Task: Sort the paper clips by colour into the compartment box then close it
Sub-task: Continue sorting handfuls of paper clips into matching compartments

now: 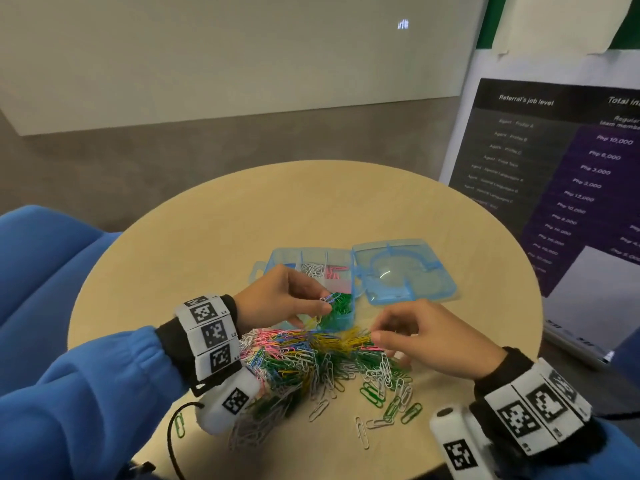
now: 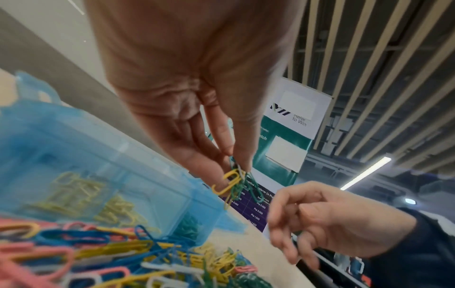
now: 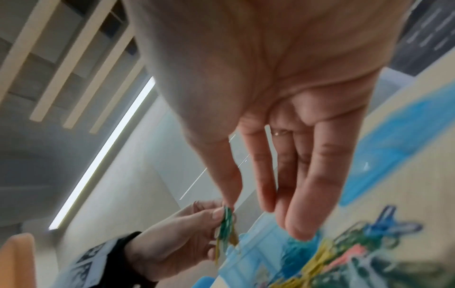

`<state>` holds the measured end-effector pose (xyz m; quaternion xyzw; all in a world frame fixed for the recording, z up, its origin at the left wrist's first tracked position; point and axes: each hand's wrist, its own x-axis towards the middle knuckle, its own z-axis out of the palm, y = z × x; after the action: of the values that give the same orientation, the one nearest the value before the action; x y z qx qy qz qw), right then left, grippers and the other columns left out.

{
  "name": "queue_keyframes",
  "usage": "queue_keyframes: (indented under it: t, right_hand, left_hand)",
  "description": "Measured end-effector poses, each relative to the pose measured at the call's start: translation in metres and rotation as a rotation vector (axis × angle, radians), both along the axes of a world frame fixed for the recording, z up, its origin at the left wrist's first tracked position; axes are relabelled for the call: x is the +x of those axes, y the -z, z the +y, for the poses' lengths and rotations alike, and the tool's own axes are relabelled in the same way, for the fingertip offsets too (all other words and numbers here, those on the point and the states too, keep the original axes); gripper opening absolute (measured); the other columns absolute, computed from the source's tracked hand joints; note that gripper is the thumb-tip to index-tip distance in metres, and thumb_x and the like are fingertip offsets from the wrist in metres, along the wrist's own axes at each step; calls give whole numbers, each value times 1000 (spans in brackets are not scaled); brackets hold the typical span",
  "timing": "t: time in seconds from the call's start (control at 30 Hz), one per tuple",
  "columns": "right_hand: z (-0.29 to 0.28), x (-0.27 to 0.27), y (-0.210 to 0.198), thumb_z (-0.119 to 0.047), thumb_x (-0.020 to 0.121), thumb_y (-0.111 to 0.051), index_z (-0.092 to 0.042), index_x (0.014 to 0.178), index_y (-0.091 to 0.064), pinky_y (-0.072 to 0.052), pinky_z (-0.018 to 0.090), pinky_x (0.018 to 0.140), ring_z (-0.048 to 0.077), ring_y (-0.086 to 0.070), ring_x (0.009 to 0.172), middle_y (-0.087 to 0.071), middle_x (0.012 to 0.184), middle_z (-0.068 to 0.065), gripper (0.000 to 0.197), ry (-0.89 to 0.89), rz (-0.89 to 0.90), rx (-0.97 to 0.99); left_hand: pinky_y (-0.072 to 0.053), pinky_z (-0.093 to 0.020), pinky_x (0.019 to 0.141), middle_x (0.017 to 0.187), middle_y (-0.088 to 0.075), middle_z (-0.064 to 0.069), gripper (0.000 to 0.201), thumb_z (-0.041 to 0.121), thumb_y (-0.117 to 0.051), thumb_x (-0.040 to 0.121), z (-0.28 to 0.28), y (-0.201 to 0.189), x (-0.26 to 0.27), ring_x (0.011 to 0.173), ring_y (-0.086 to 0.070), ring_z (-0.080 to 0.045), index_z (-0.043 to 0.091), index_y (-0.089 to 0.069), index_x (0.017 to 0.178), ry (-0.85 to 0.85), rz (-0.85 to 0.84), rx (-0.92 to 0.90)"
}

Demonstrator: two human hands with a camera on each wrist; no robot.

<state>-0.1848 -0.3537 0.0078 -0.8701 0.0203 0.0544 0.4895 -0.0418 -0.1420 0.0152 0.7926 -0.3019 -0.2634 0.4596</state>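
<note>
A mixed pile of coloured paper clips [image 1: 311, 362] lies on the round table in front of the open blue compartment box [image 1: 277, 256]. Its compartments hold white clips [image 1: 311, 270], pink clips [image 1: 335, 271], green clips [image 1: 341, 306] and yellow clips [image 2: 81, 194]. My left hand [image 1: 325, 301] hovers over the green compartment and pinches a small bunch of clips [image 2: 234, 181], green, yellow and white. My right hand [image 1: 379, 332] hangs just above the pile's right side with loosely extended fingers [image 3: 302, 194] and holds nothing.
The box's lid [image 1: 401, 271] lies flat, hinged open to the right. Loose green and white clips [image 1: 381, 410] are scattered toward the table's near edge. A blue chair [image 1: 41, 271] stands at the left, and a printed banner [image 1: 554, 202] rises at the right.
</note>
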Motion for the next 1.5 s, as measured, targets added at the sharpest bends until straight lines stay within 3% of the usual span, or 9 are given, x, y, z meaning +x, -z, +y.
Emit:
queue_keyframes:
  t: [0.1, 0.3, 0.47, 0.6, 0.9, 1.1, 1.27, 1.37, 1.5]
  right_hand:
    - [16, 10, 5, -15, 89, -69, -4, 101, -69, -60, 28, 73, 20, -73, 80, -73, 91, 15, 17, 106, 16, 245]
    - [40, 32, 16, -8, 87, -69, -1, 112, -63, -59, 23, 76, 25, -74, 86, -74, 98, 16, 26, 225, 56, 604]
    - [42, 48, 16, 4, 84, -68, 8, 101, -64, -58, 20, 67, 30, -74, 79, -73, 86, 17, 17, 335, 10, 740]
    - [38, 56, 12, 5, 83, -68, 13, 102, -66, -59, 22, 69, 32, -74, 79, -74, 88, 20, 21, 337, 16, 785]
    - [31, 66, 5, 0, 83, -71, 6, 86, -71, -59, 21, 62, 27, -73, 67, -72, 80, 23, 6, 323, 9, 633]
    - [25, 72, 6, 2, 83, -71, 9, 90, -71, -59, 23, 62, 27, -72, 64, -72, 81, 24, 10, 327, -14, 542]
    - [18, 76, 12, -9, 83, -75, 2, 88, -74, -61, 35, 71, 25, -70, 63, -72, 70, 12, 12, 333, -14, 356]
    - [15, 75, 12, -12, 85, -73, -3, 87, -75, -53, 23, 56, 17, -65, 56, -70, 65, 6, 9, 331, -34, 221]
    - [10, 72, 10, -7, 87, -69, -7, 90, -73, -51, 20, 55, 14, -63, 53, -70, 66, 8, 6, 305, -42, 104]
  left_hand:
    - [-58, -22, 61, 77, -74, -3, 12, 8, -75, 82, -4, 1, -2, 72, -69, -11, 5, -74, 93, -46, 74, -57]
    - [-57, -20, 63, 71, -71, 0, 5, 6, -75, 83, -13, 2, -7, 65, -67, -9, 5, -73, 87, -85, 123, -114]
    - [-56, -17, 64, 77, -73, -6, 21, 4, -75, 81, -20, -2, 0, 63, -68, -8, -7, -71, 99, -184, 160, -147]
    - [-59, -21, 68, 74, -72, -6, 19, 2, -76, 80, -21, -3, 6, 65, -69, -10, -6, -70, 96, -240, 220, -201]
    - [-57, -20, 65, 70, -72, -2, 9, 3, -76, 81, -23, -4, 13, 63, -69, -10, 2, -71, 88, -264, 240, -222]
    - [-56, -20, 62, 70, -71, -4, 10, 4, -77, 80, -23, -3, 16, 62, -69, -12, 2, -71, 88, -284, 243, -216]
    - [-57, -21, 62, 68, -70, -1, 10, 4, -76, 81, -25, 0, 18, 60, -69, -11, 2, -70, 89, -285, 250, -214]
    - [-58, -21, 62, 68, -70, -4, 7, 4, -76, 81, -26, 1, 18, 59, -68, -12, 3, -70, 86, -285, 245, -204]
    - [-58, -22, 62, 67, -70, -3, 6, 5, -76, 82, -28, 4, 20, 58, -67, -12, 5, -70, 82, -283, 242, -192]
